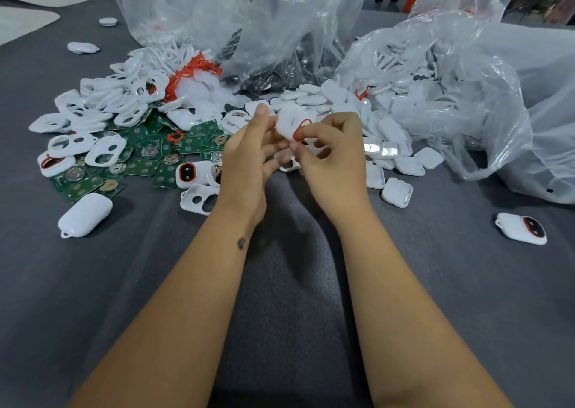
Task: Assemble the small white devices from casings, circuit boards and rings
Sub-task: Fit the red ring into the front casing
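Together, two hands (249,155) (333,155) hold one casing (287,124), one red ring (301,129).

No text, label, brand or number can be read anywhere. The green circuit boards (146,155) on the desk (295,283) carry round contact pads, and any printing on them is too small to make out. The white casings (102,102) and the clear plastic bags (451,81) show no legible marking. A small dark mark on the left wrist (241,243) is not readable as a letter or sign.
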Demonstrator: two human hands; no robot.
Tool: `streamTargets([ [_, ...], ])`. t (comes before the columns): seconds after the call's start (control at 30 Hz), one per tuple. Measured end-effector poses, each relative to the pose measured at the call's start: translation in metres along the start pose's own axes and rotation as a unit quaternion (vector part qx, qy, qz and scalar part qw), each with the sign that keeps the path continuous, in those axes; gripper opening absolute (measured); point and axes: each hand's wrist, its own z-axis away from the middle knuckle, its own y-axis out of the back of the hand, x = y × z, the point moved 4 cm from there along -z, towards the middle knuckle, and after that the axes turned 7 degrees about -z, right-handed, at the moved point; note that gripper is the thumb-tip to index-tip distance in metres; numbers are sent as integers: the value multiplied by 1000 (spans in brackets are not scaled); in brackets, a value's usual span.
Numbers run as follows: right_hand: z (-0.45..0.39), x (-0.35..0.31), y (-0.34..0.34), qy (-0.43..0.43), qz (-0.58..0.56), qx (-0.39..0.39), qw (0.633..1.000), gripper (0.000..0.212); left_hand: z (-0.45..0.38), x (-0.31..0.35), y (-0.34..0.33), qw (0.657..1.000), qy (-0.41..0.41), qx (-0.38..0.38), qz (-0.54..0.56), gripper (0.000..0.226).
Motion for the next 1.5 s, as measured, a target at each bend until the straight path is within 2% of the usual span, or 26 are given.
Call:
streamTargets([
  [0.13,1,-1,-3,22,49,-20,998,16,-1,0,1,1000,-6,18,-23,20],
  [0.27,1,3,-2,-62,-5,-16,998,13,-2,0,3,992,-39,63,-99,17],
  [0.37,0,8,-1,-67,98,-28,993,13,-1,-2,0,977,-72,62,-192,12],
  [0.43,-2,10,1,-76,117,-25,990,17,0,-4,-3,967,-81,43,-236,12],
  [0.57,-3,14,4,-140,-17,-11,990,13,2,-4,-6,966,-83,12,-244,7],
  [0.63,-2,15,2,-149,-39,-21,988,10,3,-4,-5,967,-86,10,-239,11],
  [0.9,0,16,1,-131,-37,-76,988,5,5,-8,-4,961,-81,10,-265,16],
  [1.2,2,15,-1,-141,-54,-20,988,9,4,-11,-6,950,-78,15,-302,13],
  [1.37,2,16,1,-154,-102,-7,983,11,1,-14,-6,962,-72,0,-263,16],
  [1.5,2,13,-2,-131,-62,-14,989,9,0,-14,-4,966,-70,21,-246,17],
])
